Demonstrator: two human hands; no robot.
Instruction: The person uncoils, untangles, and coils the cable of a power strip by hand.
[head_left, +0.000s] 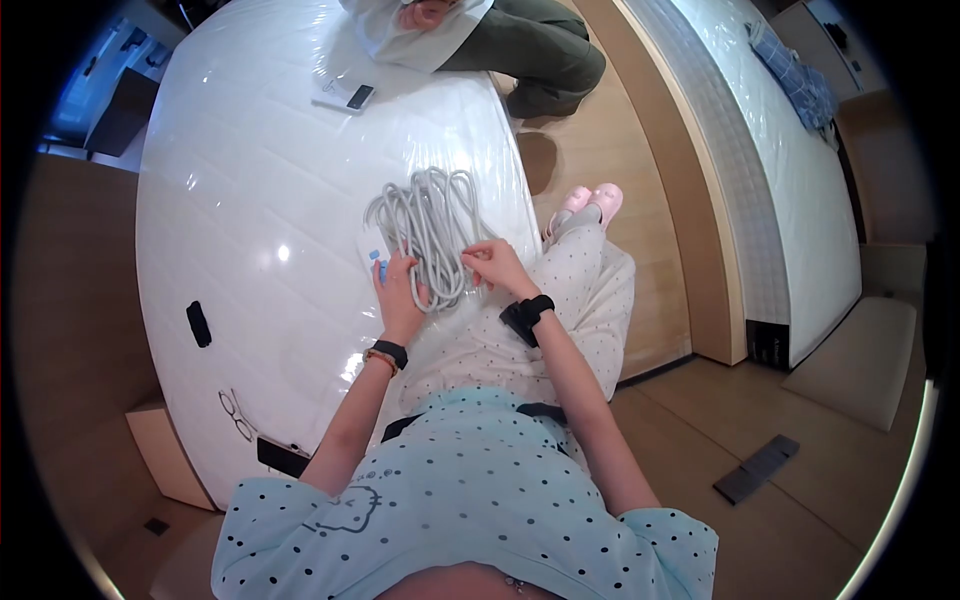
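Note:
A long grey cable [430, 225], folded into several loops, lies on the plastic-covered white mattress [260, 190]. At the lower left of the loops, my left hand [402, 295] is curled round the cable's edge, its thumb side against the strands. My right hand [497, 266] is at the right side of the bundle, with thumb and forefinger pinched together at a strand. A white piece with blue marks [377, 256] shows partly beside my left fingers; the rest of it is hidden by the cable and hand.
Another person [500, 50] sits at the mattress's far edge beside a white device [345, 96]. A black object [199, 324], glasses [237, 415] and a dark phone-like slab [283, 456] lie at left. A second mattress [770, 180] stands right of the wooden frame [690, 180].

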